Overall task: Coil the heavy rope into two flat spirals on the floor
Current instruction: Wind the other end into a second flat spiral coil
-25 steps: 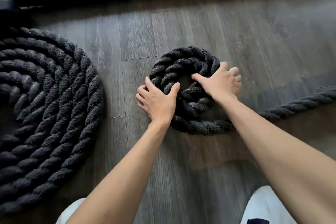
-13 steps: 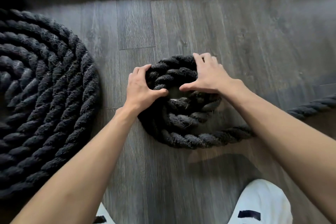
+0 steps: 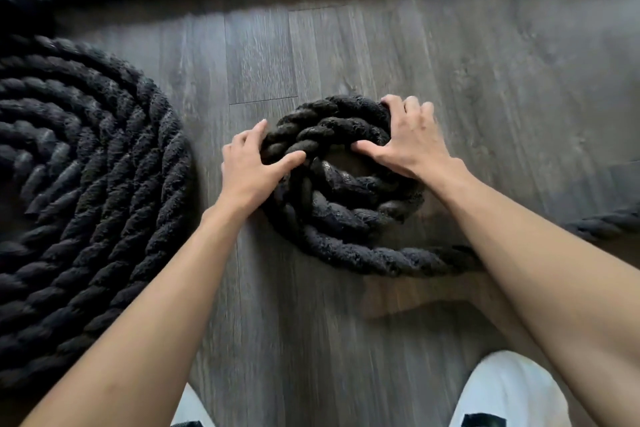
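Right hand further around coil

Grey wood-plank floor, soft daylight

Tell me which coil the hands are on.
The small coil at centre, only a few turns; both hands grip its far rim. The big coil lies untouched at left.

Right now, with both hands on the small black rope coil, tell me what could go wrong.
1. The small black rope coil looks loose, with a gap at its centre; the turns may spring open if the left hand or right hand lets go.
2. Its inner turns seem to ride up, so the spiral may not lie flat.
3. The free rope tail runs right and could drag the coil.
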